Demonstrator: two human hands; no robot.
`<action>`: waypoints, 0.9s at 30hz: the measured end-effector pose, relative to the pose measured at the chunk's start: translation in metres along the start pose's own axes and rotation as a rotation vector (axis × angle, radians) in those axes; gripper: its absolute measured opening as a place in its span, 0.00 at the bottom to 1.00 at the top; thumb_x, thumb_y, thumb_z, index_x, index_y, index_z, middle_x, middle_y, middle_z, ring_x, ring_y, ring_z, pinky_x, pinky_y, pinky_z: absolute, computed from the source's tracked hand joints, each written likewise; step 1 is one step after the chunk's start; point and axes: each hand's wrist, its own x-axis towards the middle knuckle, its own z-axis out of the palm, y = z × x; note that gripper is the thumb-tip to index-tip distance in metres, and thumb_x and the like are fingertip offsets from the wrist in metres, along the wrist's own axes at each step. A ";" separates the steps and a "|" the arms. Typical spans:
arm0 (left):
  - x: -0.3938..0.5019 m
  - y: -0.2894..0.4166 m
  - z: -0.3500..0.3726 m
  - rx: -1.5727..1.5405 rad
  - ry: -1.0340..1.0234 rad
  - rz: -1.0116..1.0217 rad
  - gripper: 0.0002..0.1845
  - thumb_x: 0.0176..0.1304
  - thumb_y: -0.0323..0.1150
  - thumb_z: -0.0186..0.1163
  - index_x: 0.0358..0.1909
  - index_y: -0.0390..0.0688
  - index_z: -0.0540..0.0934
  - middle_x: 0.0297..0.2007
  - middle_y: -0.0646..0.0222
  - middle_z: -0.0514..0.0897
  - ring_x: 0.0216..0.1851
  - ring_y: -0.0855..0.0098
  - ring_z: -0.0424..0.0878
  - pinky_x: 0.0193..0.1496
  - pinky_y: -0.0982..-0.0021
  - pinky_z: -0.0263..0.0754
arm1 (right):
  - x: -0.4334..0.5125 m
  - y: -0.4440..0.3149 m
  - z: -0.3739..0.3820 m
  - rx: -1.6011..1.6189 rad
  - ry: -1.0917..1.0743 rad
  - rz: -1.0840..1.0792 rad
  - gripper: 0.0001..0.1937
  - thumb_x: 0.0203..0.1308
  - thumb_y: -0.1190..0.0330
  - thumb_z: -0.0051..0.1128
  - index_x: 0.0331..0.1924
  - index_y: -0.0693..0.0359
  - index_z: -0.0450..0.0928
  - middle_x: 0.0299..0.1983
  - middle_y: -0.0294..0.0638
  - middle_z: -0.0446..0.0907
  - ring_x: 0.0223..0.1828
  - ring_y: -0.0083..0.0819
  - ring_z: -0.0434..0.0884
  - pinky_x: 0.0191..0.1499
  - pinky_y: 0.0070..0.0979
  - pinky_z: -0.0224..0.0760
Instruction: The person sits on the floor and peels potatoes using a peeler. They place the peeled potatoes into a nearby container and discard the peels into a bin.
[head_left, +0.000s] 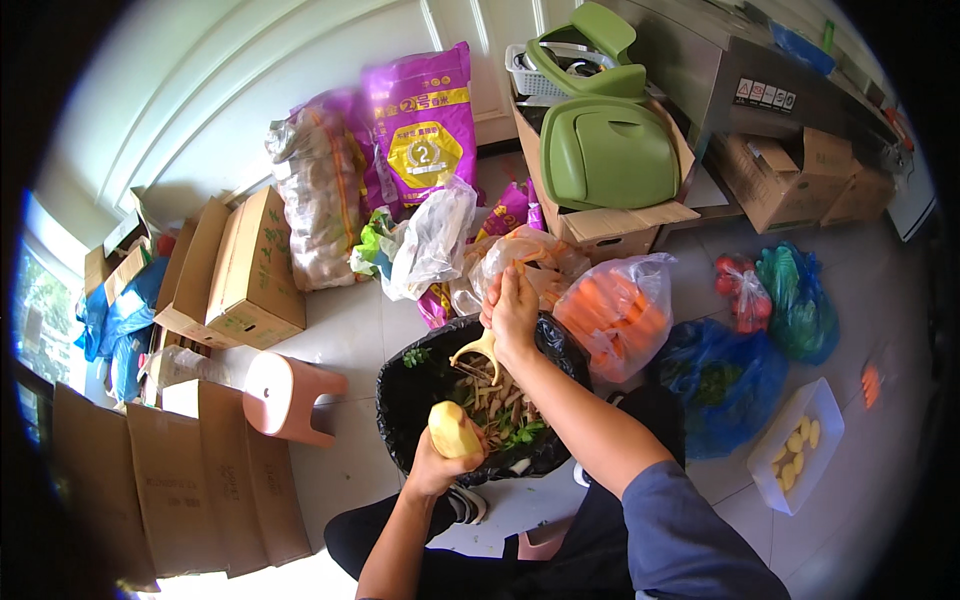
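Note:
A pale yellow peeled potato (452, 429) is gripped in my left hand (442, 463), above the near side of a trash bin lined with a black bag (405, 390). My right hand (514, 311) holds a cream Y-shaped peeler (480, 352) by its handle. The peeler's blade hangs over the bin, apart from the potato. Inside the bin lie vegetable peelings (499, 405) and green leaves (529, 433). My right hand hides part of the bin's far rim.
Beside the bin stand a clear bag of carrots (615, 311) and a blue bag of greens (716, 382). A translucent tub (814, 450) with several peeled potatoes is at right. A pink stool (281, 394) and cardboard boxes (255, 262) are at left; green lids (611, 154) lie on a carton.

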 end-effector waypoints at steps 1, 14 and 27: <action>-0.001 -0.002 0.000 -0.157 0.026 -0.020 0.26 0.40 0.24 0.70 0.44 0.39 0.71 0.37 0.64 0.78 0.35 0.70 0.80 0.40 0.67 0.78 | -0.003 -0.003 0.002 0.023 -0.015 0.022 0.14 0.74 0.58 0.37 0.31 0.55 0.64 0.19 0.28 0.63 0.13 0.16 0.60 0.14 0.16 0.52; -0.006 -0.002 0.005 -0.529 -0.149 -0.107 0.28 0.43 0.32 0.71 0.46 0.42 0.69 0.33 0.66 0.70 0.34 0.71 0.71 0.34 0.70 0.72 | -0.006 0.012 0.007 -0.012 0.062 -0.062 0.16 0.73 0.57 0.38 0.29 0.55 0.63 0.18 0.28 0.63 0.12 0.15 0.59 0.12 0.16 0.50; -0.005 0.002 0.002 -1.038 -0.513 -0.219 0.27 0.37 0.33 0.71 0.37 0.41 0.65 0.28 0.68 0.69 0.24 0.72 0.70 0.25 0.74 0.72 | -0.025 0.007 0.035 0.072 -0.075 -0.064 0.15 0.73 0.60 0.38 0.30 0.57 0.64 0.19 0.30 0.63 0.15 0.17 0.62 0.15 0.17 0.54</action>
